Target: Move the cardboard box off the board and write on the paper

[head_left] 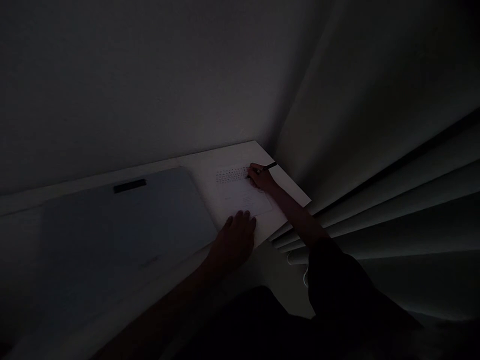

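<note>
The scene is very dark. A white sheet of paper (240, 192) with rows of small print lies on a pale desk (210, 160). My right hand (259, 177) is closed round a dark pen (269, 166), its tip at the printed rows near the sheet's far edge. My left hand (237, 235) rests flat, fingers spread, on the sheet's near corner at the desk's front edge.
A large bluish-grey mat (112, 235) covers the desk's left part, with a small dark bar-shaped object (129, 186) at its far edge. A plain wall rises behind the desk. Pleated curtains (393, 190) hang close on the right.
</note>
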